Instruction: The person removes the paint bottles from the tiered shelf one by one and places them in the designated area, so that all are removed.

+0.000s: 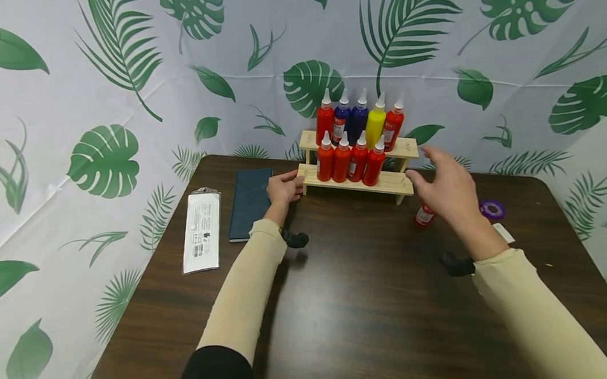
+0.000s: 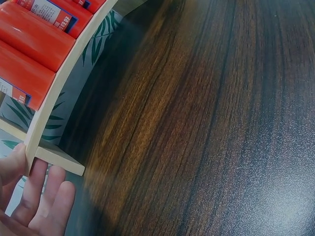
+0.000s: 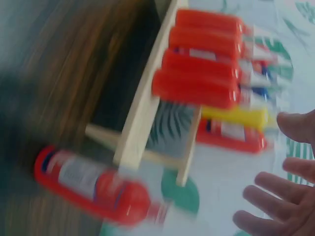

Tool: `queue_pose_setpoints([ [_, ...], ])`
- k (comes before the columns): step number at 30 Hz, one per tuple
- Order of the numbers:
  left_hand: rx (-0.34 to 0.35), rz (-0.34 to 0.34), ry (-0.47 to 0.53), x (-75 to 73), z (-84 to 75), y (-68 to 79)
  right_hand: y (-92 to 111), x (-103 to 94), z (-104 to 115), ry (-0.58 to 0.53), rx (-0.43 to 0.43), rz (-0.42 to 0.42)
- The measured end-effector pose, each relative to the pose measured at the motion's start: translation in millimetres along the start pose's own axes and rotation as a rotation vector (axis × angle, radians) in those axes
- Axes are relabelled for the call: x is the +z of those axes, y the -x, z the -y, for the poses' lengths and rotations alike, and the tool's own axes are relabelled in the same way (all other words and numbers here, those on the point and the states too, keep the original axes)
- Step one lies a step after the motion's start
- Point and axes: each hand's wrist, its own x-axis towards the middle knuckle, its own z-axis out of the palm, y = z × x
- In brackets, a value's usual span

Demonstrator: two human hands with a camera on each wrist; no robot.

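A two-tier wooden rack [image 1: 399, 183] stands at the back of the table. Several red squeeze bottles [image 1: 341, 163] fill its lower tier; on the upper one are more red bottles, dark blue bottles [image 1: 358, 123] and a yellow bottle [image 1: 375, 124]. My left hand [image 1: 283, 188] pinches the lower tier's left end, thumb [image 2: 12, 164] above and fingers below. With its fingers spread, my right hand [image 1: 450, 190] hovers by the rack's right end, holding nothing. Partly behind it in the head view, another red bottle [image 3: 91, 183] stands on the table beside the rack.
Left of the rack lie a dark blue notebook [image 1: 250, 204] and a white flat package [image 1: 201, 232]. At the right are a purple tape roll [image 1: 492, 209] and a small white object [image 1: 504, 233]. A leaf-patterned cloth [image 1: 254, 43] hangs behind the table.
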Motion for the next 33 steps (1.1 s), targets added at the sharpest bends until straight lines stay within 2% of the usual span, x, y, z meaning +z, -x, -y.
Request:
queue_pose_setpoints([
  [2,0.002,0.001,0.003,-0.3,-0.2,0.2,-10,11.5,9,-0.009,-0.006,0.078],
  [5,0.004,-0.002,0.010,-0.7,-0.3,0.3,-26,32.9,15,-0.086,0.004,0.141],
  [9,0.005,-0.009,0.011,-0.7,-0.4,-0.2,-43,58.4,13,-0.217,0.058,0.161],
  [14,0.002,-0.009,-0.004,0.0,-0.8,-1.2,-53,77.2,11,-0.338,0.124,0.143],
  [18,-0.003,-0.008,-0.016,0.2,-0.6,-1.2,-56,84.7,12,-0.390,0.137,0.125],
  [26,0.001,-0.010,-0.020,0.0,-1.8,0.5,-57,91.7,13,-0.409,0.172,0.096],
  [33,-0.029,-0.012,-0.029,1.1,-2.5,-2.2,-47,86.1,14,-0.414,0.164,0.107],
])
